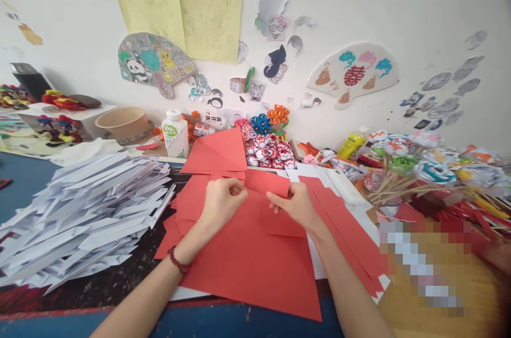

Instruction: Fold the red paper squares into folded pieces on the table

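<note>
A small red paper rectangle (268, 182) is held up above the larger red sheets, my right hand (293, 205) pinching its lower right side between thumb and fingers. By its left edge, my left hand (224, 200) has its fingers curled together; whether they grip the paper's edge is too small to tell. Beneath both hands lies a large red sheet (255, 263), with a smaller red piece (281, 221) on it under my right hand. More red sheets (217, 151) stand stacked just beyond my left hand.
Folded white paper strips (88, 210) are heaped on the left. A white bottle (175, 134) and paper flowers (271, 151) line the wall. Long red sheets (343, 226) lie right, near flowers on sticks (403, 167). Part of a person's hand (499, 255) shows at the right edge.
</note>
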A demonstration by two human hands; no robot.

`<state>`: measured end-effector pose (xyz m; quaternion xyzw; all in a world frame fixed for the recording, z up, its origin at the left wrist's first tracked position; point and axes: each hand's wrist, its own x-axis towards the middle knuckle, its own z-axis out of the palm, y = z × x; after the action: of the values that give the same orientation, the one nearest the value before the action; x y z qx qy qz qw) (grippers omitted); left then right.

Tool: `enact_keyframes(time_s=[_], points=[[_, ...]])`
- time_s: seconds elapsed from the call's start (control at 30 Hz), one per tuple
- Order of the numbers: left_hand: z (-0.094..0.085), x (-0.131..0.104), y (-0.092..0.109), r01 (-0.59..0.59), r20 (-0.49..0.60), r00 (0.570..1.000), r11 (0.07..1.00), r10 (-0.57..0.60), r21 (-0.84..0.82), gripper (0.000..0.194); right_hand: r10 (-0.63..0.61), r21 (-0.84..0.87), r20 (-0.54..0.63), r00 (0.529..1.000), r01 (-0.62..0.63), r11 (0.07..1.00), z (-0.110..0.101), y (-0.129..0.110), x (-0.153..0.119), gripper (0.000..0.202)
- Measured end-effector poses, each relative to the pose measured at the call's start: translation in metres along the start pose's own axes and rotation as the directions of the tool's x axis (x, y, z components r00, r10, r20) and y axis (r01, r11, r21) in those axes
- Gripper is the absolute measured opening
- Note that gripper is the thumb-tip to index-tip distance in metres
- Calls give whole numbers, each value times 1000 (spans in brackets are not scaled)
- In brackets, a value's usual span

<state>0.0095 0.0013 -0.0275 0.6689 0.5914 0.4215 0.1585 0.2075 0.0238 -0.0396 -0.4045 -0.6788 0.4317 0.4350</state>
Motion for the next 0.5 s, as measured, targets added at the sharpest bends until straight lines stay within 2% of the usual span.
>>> enact_keyframes(time_s=[0.07, 0.2, 0.23, 0.27, 0.33, 0.43, 0.5], points=[[-8, 4, -5, 36, -35, 999, 999, -36, -7, 12, -2, 6, -30, 1000, 2, 1000, -4, 0, 0, 25], [-23, 11, -15, 98, -192, 976, 994, -105, -46, 14, 1, 77, -143, 990, 10, 997, -14, 0, 2, 27], [-24, 13, -14, 91, -173, 979, 993, -103, -76, 18, -1, 89, -142, 990, 13, 996, -15, -1, 2, 28], [-23, 13, -13, 77, -133, 987, 990, -93, -121, 22, -3, 96, -129, 992, 16, 995, -14, -2, 3, 28], [-19, 12, -6, 45, 33, 999, 962, -37, -268, 27, -12, 111, -82, 997, 21, 994, -10, -5, 2, 28], [-9, 6, 7, 81, 293, 954, 878, 70, -472, 33, -23, 137, 25, 999, 20, 990, -2, -10, 1, 25], [-4, 1, 12, 117, 361, 928, 847, 94, -519, 31, -19, 130, 85, 996, 7, 991, 1, -11, 0, 24]])
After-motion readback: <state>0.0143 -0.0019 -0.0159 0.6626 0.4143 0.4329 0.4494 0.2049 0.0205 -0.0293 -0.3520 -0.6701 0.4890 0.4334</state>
